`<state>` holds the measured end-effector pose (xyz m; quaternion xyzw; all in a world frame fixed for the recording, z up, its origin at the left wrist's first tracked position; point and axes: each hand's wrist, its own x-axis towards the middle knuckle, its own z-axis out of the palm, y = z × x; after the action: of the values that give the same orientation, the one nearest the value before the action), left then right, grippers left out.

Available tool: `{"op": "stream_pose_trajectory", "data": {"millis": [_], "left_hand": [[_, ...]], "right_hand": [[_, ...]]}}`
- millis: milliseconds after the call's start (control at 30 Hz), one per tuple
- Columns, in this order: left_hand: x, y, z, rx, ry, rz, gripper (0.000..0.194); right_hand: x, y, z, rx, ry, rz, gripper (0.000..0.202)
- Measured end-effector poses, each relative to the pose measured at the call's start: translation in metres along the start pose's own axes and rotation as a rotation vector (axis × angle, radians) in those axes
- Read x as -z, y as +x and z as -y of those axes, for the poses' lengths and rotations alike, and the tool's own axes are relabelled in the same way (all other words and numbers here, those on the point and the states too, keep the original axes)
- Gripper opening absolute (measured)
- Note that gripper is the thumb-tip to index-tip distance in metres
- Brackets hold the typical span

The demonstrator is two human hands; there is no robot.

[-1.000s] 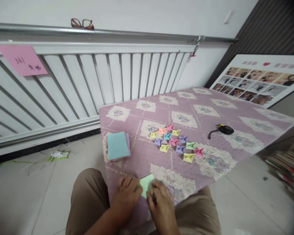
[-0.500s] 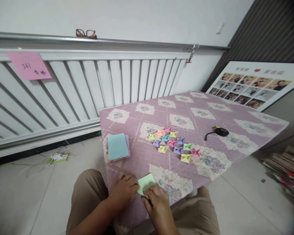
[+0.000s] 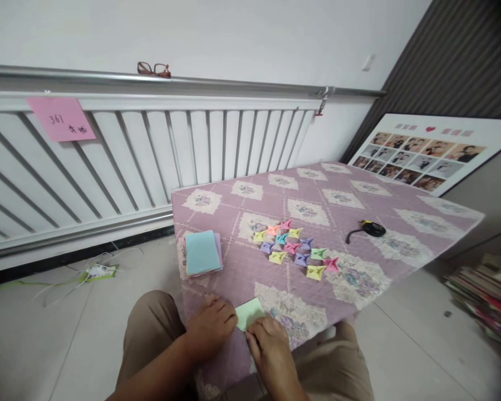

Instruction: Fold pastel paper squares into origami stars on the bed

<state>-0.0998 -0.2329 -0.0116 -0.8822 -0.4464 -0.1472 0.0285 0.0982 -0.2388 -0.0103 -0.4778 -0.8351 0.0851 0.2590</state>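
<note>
A light green sheet of paper (image 3: 249, 313) lies on the near edge of the table between my hands and looks folded. My left hand (image 3: 212, 327), fingers curled, holds its left edge. My right hand (image 3: 271, 346) is closed on the lower right edge, the thumb pointing toward the paper. The fingertips of both hands are partly hidden. Beyond the left hand sits a stack of coloured paper squares (image 3: 202, 252), a blue one on top. Several small folded paper pieces (image 3: 292, 247) in yellow, pink, purple, blue, green and orange stand in rows past the paper.
A purple flowered cloth (image 3: 237, 278) covers the table. To the right lies a black and yellow tape measure (image 3: 373, 228). Behind are a white radiator (image 3: 200, 145) with a pink note (image 3: 62, 119), glasses (image 3: 153, 69) on a pipe, and a photo board (image 3: 417, 153).
My right thumb and fingers have shifted down toward the near edge of the green paper, so more of it shows. The left hand stays on its side. The view has tilted slightly up.
</note>
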Motion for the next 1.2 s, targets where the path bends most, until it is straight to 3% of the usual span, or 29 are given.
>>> {"op": "stream_pose_trajectory", "data": {"millis": [133,267,433,533,600,733,867,1067,1200], "left_hand": [[0.001,0.003,0.001,-0.004,-0.013,-0.051,0.011],[0.028,0.013,0.0,0.007,-0.095,-0.146,0.014],[0.07,0.025,0.007,0.22,-0.272,-0.458,0.024],[0.07,0.022,0.009,0.357,-0.399,-0.565,0.024],[0.059,0.014,0.005,0.384,-0.434,-0.539,0.023],[0.027,-0.007,-0.017,0.313,-0.421,-0.324,0.022],[0.004,-0.016,-0.045,0.296,-0.326,-0.199,0.043],[-0.003,-0.006,-0.06,0.338,-0.235,-0.091,0.041],[-0.005,-0.001,-0.056,0.296,-0.197,-0.111,0.034]], "right_hand": [[0.004,0.004,0.003,-0.008,-0.034,-0.005,0.011],[0.017,0.014,0.012,-0.025,0.097,-0.063,0.024],[0.03,0.03,0.022,-0.337,0.651,-0.048,0.031],[0.023,0.033,0.015,-0.514,0.847,-0.082,0.031],[0.016,0.03,0.007,-0.548,0.806,-0.112,0.027],[0.007,0.021,-0.002,-0.481,0.588,-0.098,0.016],[0.009,0.018,-0.003,-0.441,0.498,-0.047,0.01],[0.011,0.018,-0.008,-0.449,0.511,-0.041,0.009],[0.01,0.017,-0.014,-0.444,0.52,-0.038,0.01]]}}
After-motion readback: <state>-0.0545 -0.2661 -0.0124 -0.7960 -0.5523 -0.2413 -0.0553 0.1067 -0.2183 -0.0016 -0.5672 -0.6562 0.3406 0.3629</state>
